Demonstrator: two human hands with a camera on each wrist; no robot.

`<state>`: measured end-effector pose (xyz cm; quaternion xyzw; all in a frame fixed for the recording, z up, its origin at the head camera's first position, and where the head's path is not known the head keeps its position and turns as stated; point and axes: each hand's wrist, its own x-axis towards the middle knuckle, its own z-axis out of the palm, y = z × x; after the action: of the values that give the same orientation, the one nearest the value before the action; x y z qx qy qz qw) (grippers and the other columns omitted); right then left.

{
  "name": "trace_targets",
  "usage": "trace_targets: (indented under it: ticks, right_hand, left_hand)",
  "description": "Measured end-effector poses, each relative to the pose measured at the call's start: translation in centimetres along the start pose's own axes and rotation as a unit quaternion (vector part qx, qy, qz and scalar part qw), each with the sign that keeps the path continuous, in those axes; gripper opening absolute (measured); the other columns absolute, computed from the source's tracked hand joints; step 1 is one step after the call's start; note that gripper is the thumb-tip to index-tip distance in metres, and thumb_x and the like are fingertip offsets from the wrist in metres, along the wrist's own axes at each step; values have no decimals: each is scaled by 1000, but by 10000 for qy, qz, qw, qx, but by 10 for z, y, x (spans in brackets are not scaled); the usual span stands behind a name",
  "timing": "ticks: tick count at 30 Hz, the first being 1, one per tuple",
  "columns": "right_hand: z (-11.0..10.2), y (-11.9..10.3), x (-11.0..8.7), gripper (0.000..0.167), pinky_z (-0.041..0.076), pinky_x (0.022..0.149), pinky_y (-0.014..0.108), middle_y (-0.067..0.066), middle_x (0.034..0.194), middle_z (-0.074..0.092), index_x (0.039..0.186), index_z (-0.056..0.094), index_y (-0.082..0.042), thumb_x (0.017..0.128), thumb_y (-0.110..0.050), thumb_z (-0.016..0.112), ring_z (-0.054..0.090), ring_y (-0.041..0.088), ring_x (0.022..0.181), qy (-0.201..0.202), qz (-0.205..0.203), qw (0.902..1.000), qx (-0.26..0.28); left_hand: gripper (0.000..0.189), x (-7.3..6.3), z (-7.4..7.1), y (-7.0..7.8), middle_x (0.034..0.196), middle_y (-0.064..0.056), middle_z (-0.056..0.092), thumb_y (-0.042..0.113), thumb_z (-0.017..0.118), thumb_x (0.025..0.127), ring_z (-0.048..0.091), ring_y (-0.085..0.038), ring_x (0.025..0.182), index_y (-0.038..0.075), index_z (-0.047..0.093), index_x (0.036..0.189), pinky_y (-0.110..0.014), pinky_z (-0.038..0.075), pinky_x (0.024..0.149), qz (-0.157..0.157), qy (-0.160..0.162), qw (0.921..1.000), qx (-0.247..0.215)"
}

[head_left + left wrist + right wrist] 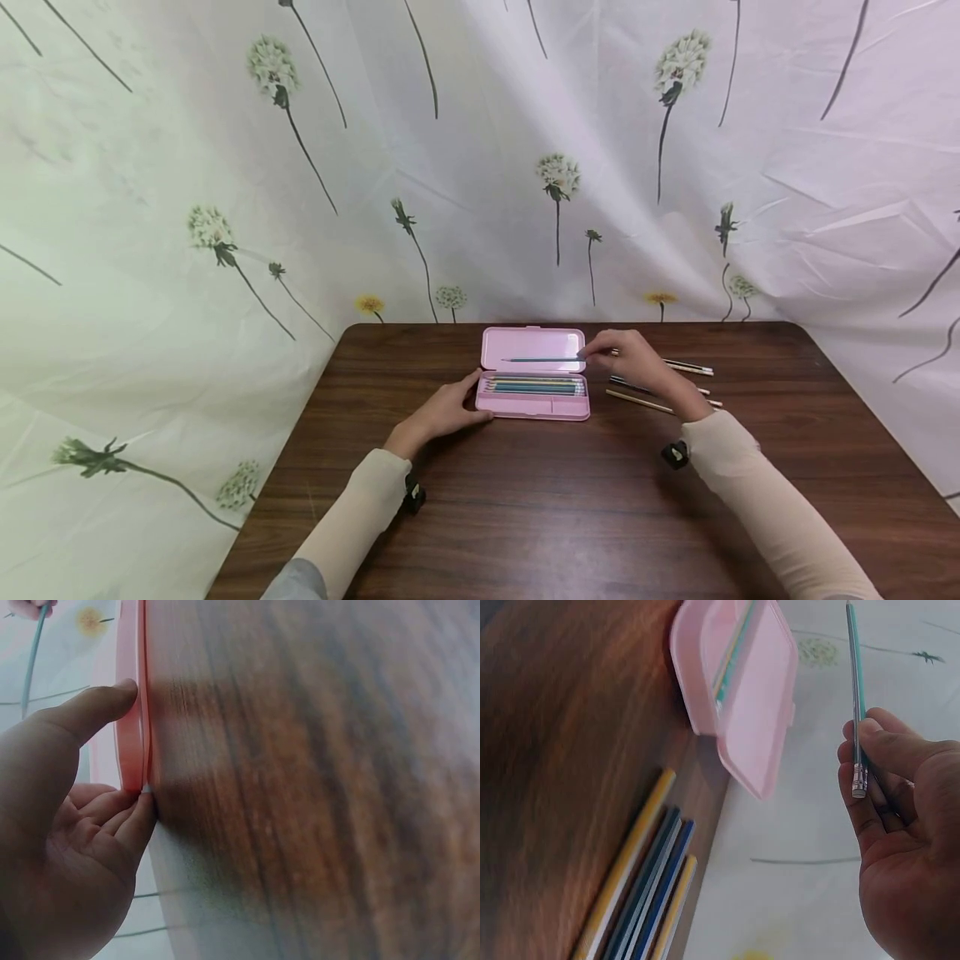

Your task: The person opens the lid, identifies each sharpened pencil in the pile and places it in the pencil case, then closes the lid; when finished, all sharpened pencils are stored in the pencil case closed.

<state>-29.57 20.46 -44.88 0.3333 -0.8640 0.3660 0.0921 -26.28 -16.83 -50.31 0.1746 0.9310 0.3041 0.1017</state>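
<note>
A pink pencil case (517, 407) lies on the table with its lid (536, 340) folded back. Several pencils (532, 387) lie side by side in its rear compartment; a divider splits the front section. My left hand (446, 408) holds the case by its left end, the thumb (112, 701) against the front side and the fingers round the corner. Over the lid's right edge, my right hand (626, 360) pinches a teal pencil (856, 682) near its eraser end. That pencil is held above the case, its tip pointing left in the head view.
To the right of the case, several loose pencils (626, 881), yellow and dark ones among them, lie on the brown wooden table (540, 500). A white cloth (480, 167) printed with dandelions hangs behind the table's far edge.
</note>
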Motion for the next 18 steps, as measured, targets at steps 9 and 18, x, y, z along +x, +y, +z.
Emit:
trace_targets:
  ticks: [9, 18]
  right_hand:
    - [29, 4, 7, 19, 60, 82, 31, 6, 105, 81, 103, 85, -7, 96, 5, 73, 71, 16, 93, -245, 366, 9989, 169]
    - [48, 16, 9, 17, 61, 85, 34, 8, 102, 82, 102, 85, -4, 96, 6, 72, 73, 19, 95, -414, 401, 9978, 314]
  left_hand:
    - [98, 6, 5, -19, 166, -24, 44, 55, 73, 97, 47, -38, 152, 8, 27, 170, -54, 43, 121, 347, 59, 9994, -1]
    - [98, 9, 6, -13, 168, -17, 44, 51, 78, 95, 46, -33, 154, 12, 28, 170, -54, 40, 124, 23, 50, 10000, -5]
